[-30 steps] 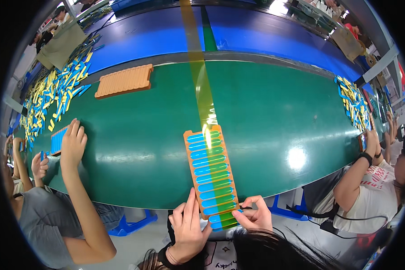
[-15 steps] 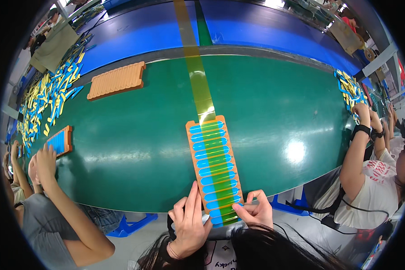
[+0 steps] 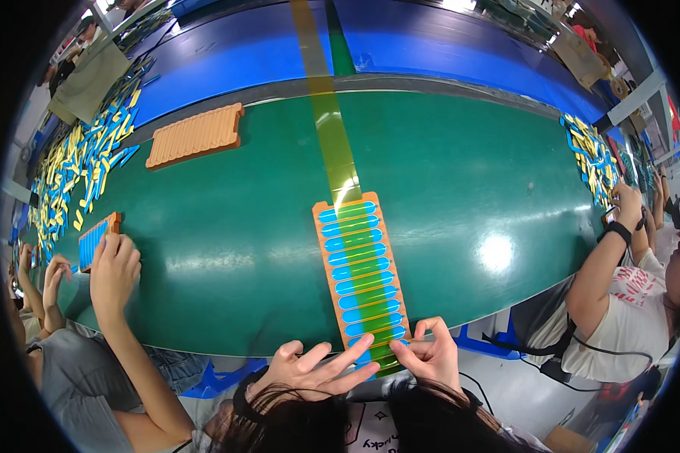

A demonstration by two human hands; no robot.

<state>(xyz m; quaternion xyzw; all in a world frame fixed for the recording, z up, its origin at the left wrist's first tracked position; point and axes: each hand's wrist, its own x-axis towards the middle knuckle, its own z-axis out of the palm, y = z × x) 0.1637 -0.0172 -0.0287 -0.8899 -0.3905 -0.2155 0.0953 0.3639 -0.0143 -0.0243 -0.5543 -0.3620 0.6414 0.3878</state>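
An orange-brown slotted tray stands lengthwise in front of me, with a row of blue rounded strips across its slots. Clear yellow tape runs from the far side of the table down over the strips to the tray's near end. My left hand is open, its fingers stretched across the near left of the tray, with fingertips touching the last strips beside the tape. My right hand grips the tray's near right edge, thumb pressed on top by the tape's edge and fingers curled. Its underside is hidden.
An orange slotted tray lies at the far left. Piles of blue and yellow strips are at the left, more strips at the right. Co-workers sit on both sides; the left one's hand is at another tray. Blue panels border the far side.
My left hand has moved from beside the tray's left edge onto its near end, fingers now pointing right across the strips. My right hand stays in place. The co-workers' hands have shifted.
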